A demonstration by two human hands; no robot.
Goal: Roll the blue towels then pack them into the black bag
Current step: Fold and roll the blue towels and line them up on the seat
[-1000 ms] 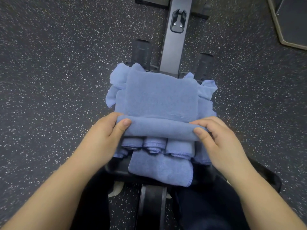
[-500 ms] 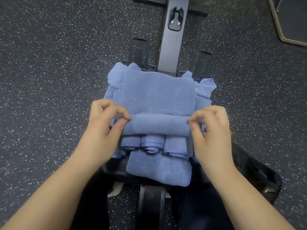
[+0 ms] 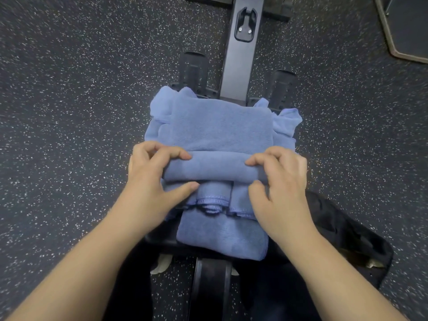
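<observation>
1. Left hand grip: fingers and thumb curled round the left end of the towel roll.
2. Right hand grip pinches its right end.
3. The roll lies atop the towel pile.
4. Black bag sits lower right on the floor.

Both hands grip the half-rolled blue towel.

Dim, even light; wide-angle bending at edges, slight motion blur.
</observation>
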